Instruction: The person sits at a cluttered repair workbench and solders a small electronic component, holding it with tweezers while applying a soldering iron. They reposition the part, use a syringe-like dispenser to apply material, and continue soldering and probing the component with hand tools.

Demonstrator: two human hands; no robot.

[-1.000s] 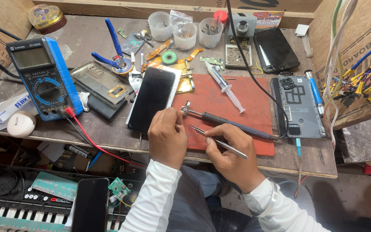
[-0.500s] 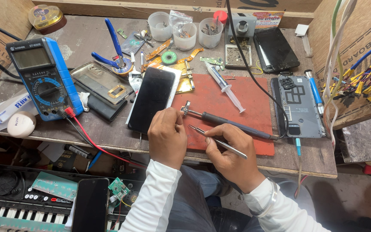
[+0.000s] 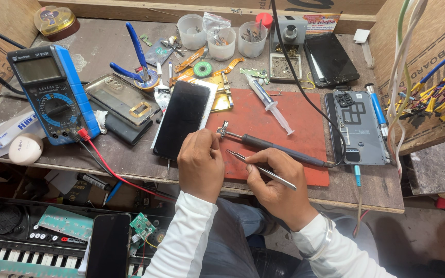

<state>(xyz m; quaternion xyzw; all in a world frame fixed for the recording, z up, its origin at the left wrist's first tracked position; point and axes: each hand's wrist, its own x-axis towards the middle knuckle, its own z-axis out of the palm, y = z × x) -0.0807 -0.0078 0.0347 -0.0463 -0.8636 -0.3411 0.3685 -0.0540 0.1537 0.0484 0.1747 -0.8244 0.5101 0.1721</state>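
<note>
Gripping one pair of tweezers [image 3: 261,167], right hand [image 3: 276,185] pinches shut; left hand [image 3: 200,163] curled (contents hidden); three cups [image 3: 221,40] far.

**Hardly a stir at the worktop**

Between the earlier pictures and this one almost nothing has shifted. The left hand [image 3: 200,163] sits in the same place on the red mat [image 3: 294,123], knuckles up beside the black phone [image 3: 182,119]. The right hand [image 3: 274,177] keeps its pinch on the tweezers [image 3: 261,170], whose tips point at the same spot near the left fingers. Any motion of the tips is too small to tell. The camera's view has not drifted either.
</note>
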